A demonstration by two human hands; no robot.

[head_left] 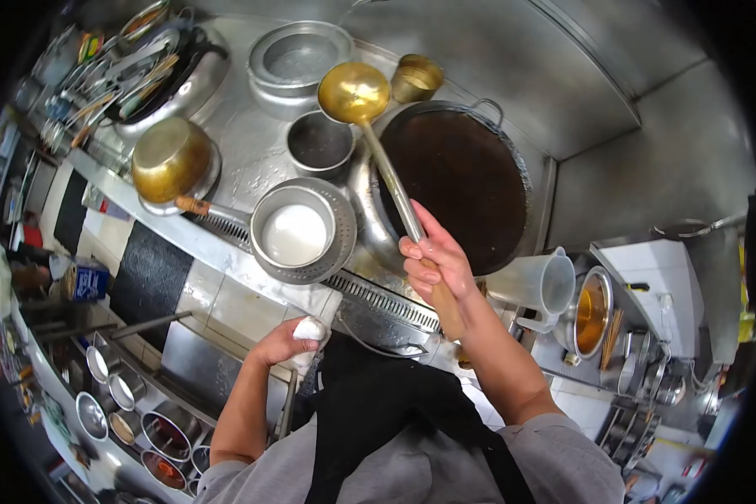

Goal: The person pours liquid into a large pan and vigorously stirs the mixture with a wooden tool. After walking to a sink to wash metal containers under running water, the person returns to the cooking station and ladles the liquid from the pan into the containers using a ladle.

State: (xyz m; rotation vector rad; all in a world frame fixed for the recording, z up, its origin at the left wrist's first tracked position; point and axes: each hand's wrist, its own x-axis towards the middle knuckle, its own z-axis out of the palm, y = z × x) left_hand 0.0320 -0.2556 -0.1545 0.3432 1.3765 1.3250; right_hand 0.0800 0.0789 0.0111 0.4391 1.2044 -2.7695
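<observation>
My right hand (435, 256) is closed around the wooden-ended handle of a large brass-coloured ladle (378, 155). The ladle's bowl is raised at the upper middle, left of a big round wok (521, 189) full of dark brown liquid. Down at the counter's front edge, my left hand (279, 343) grips a bunched white cloth (310, 329). Beyond that hand, a pot with white contents (259, 231) rests on a perforated metal piece (346, 231), and a wooden handle points left from it. Behind it stands a small metal pot (321, 168).
A wide metal pot (256, 71) and a brass-coloured can (417, 80) stand at the back. An upturned golden pan (166, 155) sits at the left. To the right are a clear plastic jug (512, 284) and a bowl of amber liquid (605, 290). Several containers line the lower-left shelf.
</observation>
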